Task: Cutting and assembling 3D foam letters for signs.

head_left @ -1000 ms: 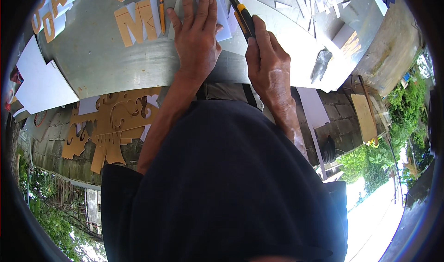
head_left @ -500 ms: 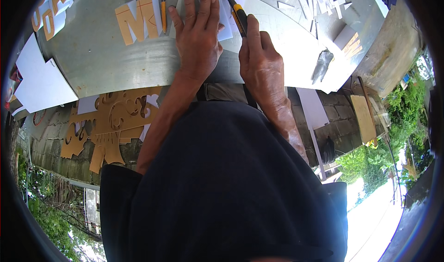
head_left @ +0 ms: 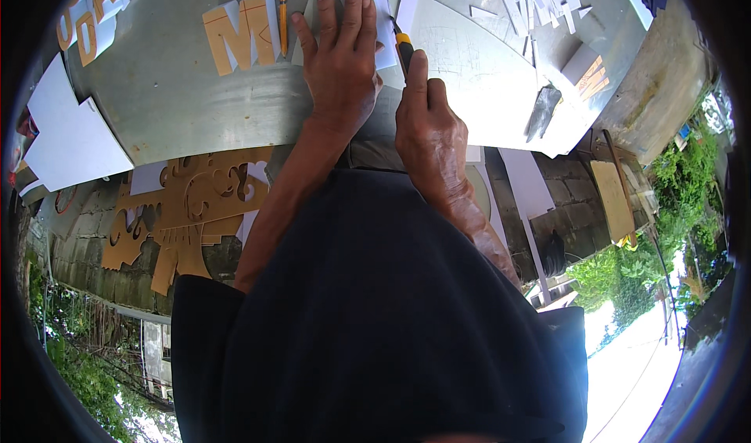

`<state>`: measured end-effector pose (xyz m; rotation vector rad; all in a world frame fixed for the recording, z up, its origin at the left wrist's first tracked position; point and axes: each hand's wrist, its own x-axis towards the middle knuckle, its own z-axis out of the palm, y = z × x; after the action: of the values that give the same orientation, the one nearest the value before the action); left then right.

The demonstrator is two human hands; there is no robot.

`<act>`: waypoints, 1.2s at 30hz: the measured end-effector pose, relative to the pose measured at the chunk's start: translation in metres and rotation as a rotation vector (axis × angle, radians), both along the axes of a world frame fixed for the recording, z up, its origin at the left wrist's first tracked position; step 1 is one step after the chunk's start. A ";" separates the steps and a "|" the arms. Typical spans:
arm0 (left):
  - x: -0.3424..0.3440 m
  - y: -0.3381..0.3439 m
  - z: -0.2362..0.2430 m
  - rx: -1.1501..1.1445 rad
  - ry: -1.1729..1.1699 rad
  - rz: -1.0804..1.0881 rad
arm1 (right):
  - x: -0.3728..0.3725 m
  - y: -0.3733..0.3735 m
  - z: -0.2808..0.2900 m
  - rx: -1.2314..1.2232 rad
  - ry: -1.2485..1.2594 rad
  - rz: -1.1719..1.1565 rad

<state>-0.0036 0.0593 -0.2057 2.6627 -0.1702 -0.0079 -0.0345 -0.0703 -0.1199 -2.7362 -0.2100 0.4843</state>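
My left hand (head_left: 342,79) lies open, fingers slightly spread, over a small white board piece (head_left: 386,48) on a pale cutting sheet (head_left: 454,55). Just right of it my right hand (head_left: 430,130) is closed on a black-and-yellow utility knife (head_left: 404,45), whose blade tip is at the piece's right edge. A narrow white strip (head_left: 406,12) lies beyond the knife. Left of my hands are a yellow pencil (head_left: 283,28) and brown-faced cut letter shapes (head_left: 227,40), with more (head_left: 86,36) at the far left.
The metal tabletop (head_left: 195,114) holds white offcuts (head_left: 547,1), a dark angular scrap (head_left: 542,114) at right and a large white sheet (head_left: 74,138) at left. Brown cut-out panels (head_left: 180,208) and a wooden board (head_left: 610,200) lie beyond the table's near edge, with greenery at the rim.
My right hand with the knife has moved toward me and slightly left along the piece's edge. My left hand has shifted slightly right and stays flat on the piece.
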 end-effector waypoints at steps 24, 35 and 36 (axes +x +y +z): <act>0.001 0.003 -0.003 0.091 -0.015 -0.036 | 0.040 0.002 0.040 -0.058 0.282 -0.054; 0.000 0.004 -0.007 0.040 0.017 -0.025 | 0.057 -0.017 0.042 0.196 0.345 -0.156; -0.003 0.004 -0.006 0.044 0.014 -0.022 | 0.055 -0.022 0.044 0.201 0.282 -0.164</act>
<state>-0.0067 0.0635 -0.2117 2.7042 -0.1976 -0.0384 0.0200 -0.0920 -0.0763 -2.4313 0.0359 0.7503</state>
